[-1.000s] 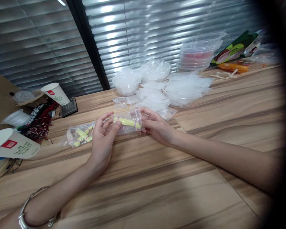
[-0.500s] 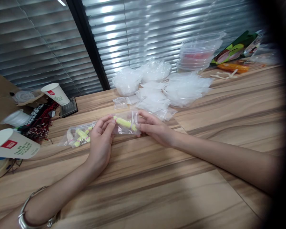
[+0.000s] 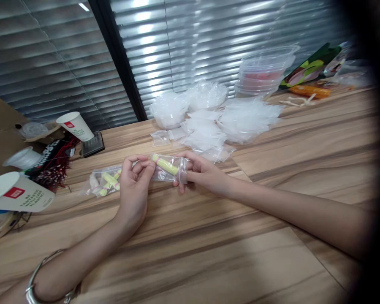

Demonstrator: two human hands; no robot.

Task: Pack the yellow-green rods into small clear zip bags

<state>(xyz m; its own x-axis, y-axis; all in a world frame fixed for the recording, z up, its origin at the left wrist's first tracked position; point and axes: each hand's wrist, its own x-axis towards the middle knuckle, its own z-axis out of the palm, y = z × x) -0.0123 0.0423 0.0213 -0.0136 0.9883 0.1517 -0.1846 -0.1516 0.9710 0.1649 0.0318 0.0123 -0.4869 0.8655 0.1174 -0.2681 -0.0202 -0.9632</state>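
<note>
A clear plastic bag (image 3: 160, 174) is stretched between my two hands above the wooden table. Inside it lies a yellow bundle (image 3: 166, 164) with a pink band near its left end. My left hand (image 3: 135, 175) pinches the bag's left side between thumb and fingers. My right hand (image 3: 198, 171) is closed on the right end, with some fingers inside or behind the bag's mouth; I cannot tell which. Left of my left hand, partly hidden by it, rest filled clear bags (image 3: 106, 180) holding similar yellow bundles and a whitish one.
Loose clear bags (image 3: 205, 135) are heaped beyond my hands, before plastic-wrapped bundles (image 3: 169, 109) and stacked clear tubs (image 3: 259, 74). Paper cups (image 3: 34, 196), a dark flat box (image 3: 93, 144) and red-black tassels (image 3: 52, 169) stand left. An orange packet (image 3: 310, 90) lies far right.
The yellow bundle has shifted inside the bag, and its pink band now shows at the left end instead of the right. My right fingers have moved around the bag's right end.
</note>
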